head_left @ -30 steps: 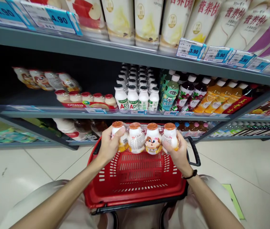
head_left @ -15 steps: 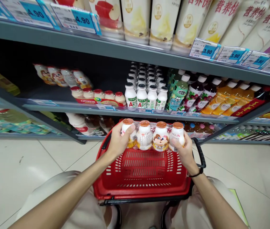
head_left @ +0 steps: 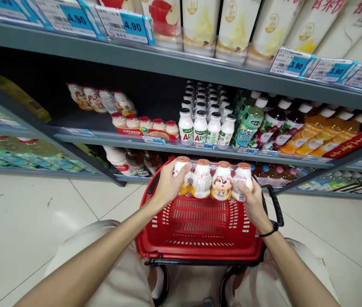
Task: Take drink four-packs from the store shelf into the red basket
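Shifted rightward in view, both hands [head_left: 170, 183] still clamp a wrapped four-bottle pack [head_left: 213, 181] over the red basket [head_left: 200, 251].

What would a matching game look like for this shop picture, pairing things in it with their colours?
Things:
1. Shopping basket
2. Caps of the held bottle pack
3. Price tag reading 4.90
4. Wristband

Colours:
A. Blue
B. Black
C. Red
D. Orange

Pairs: 1-C, 2-D, 3-A, 4-B
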The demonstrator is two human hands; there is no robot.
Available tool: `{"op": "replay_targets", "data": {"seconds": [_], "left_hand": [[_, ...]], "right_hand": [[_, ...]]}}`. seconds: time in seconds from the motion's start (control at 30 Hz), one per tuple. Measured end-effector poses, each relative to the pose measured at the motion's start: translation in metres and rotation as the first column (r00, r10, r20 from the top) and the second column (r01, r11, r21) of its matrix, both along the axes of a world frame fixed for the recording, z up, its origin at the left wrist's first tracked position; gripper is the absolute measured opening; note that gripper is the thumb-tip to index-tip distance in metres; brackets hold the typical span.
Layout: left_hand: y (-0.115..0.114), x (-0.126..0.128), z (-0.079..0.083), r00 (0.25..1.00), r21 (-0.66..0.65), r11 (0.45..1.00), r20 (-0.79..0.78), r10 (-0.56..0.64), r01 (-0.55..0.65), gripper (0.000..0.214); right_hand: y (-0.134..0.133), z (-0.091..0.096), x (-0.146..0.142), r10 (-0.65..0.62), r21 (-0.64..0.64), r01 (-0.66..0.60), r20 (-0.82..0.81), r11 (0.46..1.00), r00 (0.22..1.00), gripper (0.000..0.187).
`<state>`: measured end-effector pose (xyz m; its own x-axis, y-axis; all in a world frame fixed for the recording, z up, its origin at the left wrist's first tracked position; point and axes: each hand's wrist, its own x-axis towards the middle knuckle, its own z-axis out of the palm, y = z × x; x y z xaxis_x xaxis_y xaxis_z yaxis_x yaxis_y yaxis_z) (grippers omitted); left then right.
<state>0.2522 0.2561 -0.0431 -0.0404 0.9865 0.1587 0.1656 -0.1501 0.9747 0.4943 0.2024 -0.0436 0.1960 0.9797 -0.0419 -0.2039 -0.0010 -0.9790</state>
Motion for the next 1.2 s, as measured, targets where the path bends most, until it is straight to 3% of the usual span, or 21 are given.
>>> {"op": "replay_targets", "data": {"seconds": [0.2,0.6,1.2], "left_hand": [[-0.001,-0.001,-0.002,1.0,0.004,1.0,0.004,-0.003,0.003,0.038],[-0.003,-0.002,-0.003,0.998,0.071,0.995,0.005,-0.07,0.069,0.038],[-0.007,-0.001,-0.009,0.997,0.02,0.997,0.033,-0.074,0.073,0.038]], "right_hand": [[0.0,0.0,0.002,0.001,0.041,-0.002,0.023,0.999,1.0,0.035],[-0.002,-0.002,0.005,-0.012,0.026,0.011,0.031,1.0,0.999,0.034],[0.002,-0.011,0.011,-0.005,0.007,0.005,0.042,1.0,0.999,0.038]]}}
